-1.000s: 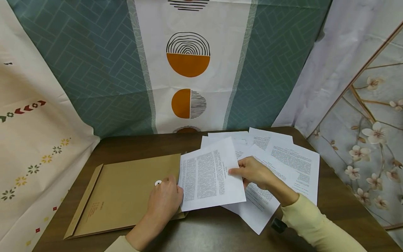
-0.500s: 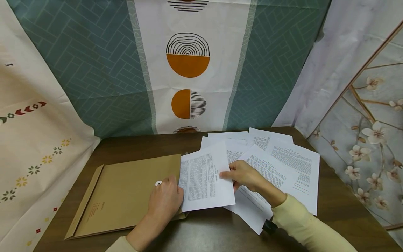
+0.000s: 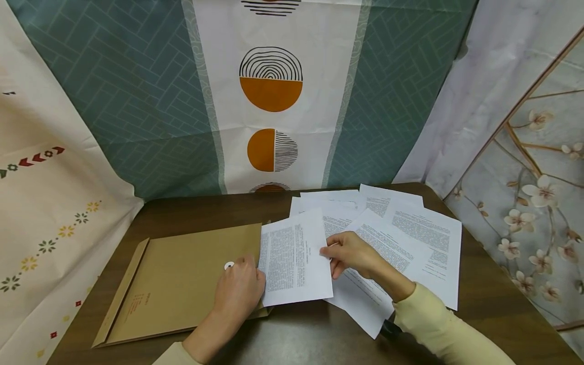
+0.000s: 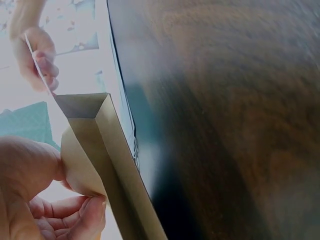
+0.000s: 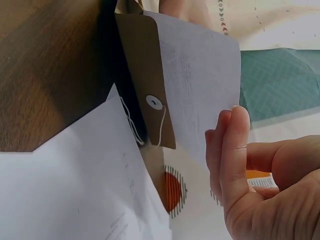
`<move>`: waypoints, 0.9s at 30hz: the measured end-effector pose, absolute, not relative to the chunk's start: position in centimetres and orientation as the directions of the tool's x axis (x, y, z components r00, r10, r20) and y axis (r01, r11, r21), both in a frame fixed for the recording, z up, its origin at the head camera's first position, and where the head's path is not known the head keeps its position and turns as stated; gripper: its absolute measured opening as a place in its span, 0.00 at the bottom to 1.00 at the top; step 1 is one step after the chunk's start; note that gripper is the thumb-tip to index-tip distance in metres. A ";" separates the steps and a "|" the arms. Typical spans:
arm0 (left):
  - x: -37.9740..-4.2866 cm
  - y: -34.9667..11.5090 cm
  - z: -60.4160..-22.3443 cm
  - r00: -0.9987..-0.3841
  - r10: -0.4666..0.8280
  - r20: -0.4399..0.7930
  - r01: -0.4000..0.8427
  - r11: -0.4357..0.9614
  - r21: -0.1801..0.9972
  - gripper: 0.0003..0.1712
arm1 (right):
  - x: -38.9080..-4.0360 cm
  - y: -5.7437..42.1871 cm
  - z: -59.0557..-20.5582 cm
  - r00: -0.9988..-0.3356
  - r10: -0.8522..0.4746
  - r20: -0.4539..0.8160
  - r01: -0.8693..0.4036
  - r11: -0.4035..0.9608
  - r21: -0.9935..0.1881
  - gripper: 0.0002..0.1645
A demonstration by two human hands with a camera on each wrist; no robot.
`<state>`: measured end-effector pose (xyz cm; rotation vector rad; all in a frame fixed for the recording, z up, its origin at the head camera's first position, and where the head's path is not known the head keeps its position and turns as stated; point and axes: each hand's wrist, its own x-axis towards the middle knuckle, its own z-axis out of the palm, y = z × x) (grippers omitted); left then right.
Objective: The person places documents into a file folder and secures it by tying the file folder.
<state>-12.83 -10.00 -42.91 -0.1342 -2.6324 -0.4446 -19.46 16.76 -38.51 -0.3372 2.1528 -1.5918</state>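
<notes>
A brown string-tie envelope [image 3: 182,274] lies on the left half of the table. My left hand [image 3: 239,286] pinches its upper panel near the mouth, and in the left wrist view the panel is lifted, leaving the mouth [image 4: 82,106] gaping. A printed sheet of paper [image 3: 292,261] has its left end inside the envelope, hidden there. At the sheet's right edge my right hand [image 3: 353,256] holds it between thumb and fingers. Below the sheet, the right wrist view shows the envelope's flap [image 5: 142,65] with a white button [image 5: 154,102] and a loose string [image 5: 161,127].
Several printed sheets [image 3: 426,228] lie overlapping on the right part of the dark wooden table [image 3: 292,334]. Behind stands a patterned cloth [image 3: 164,101], with other cloths hanging at both sides.
The right hand has moved left with the sheet, and more of the sheet is now inside the envelope. The left hand has stayed in place at the envelope's mouth.
</notes>
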 end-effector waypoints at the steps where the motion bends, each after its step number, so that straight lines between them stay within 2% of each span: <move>1: -12.8 -10.0 -42.9 -0.886 0.020 0.462 0.170 0.943 0.286 0.07 | -19.5 16.6 -38.6 -0.872 -0.445 -0.205 0.068 0.305 -0.950 0.11; 9: -12.8 -9.9 -43.0 -0.879 0.024 0.476 0.177 0.944 0.278 0.07 | -19.7 15.2 -39.1 -0.867 -0.446 -0.223 0.100 0.283 -0.954 0.12; 16: -12.8 -9.9 -43.1 -0.882 0.021 0.471 0.168 0.948 0.271 0.07 | -19.9 14.0 -39.7 -0.868 -0.433 -0.241 0.129 0.272 -0.954 0.20; 27: -12.8 -9.7 -42.9 -0.877 0.031 0.480 0.178 0.948 0.263 0.08 | -20.2 11.6 -39.7 -0.865 -0.444 -0.233 0.118 0.271 -0.955 0.18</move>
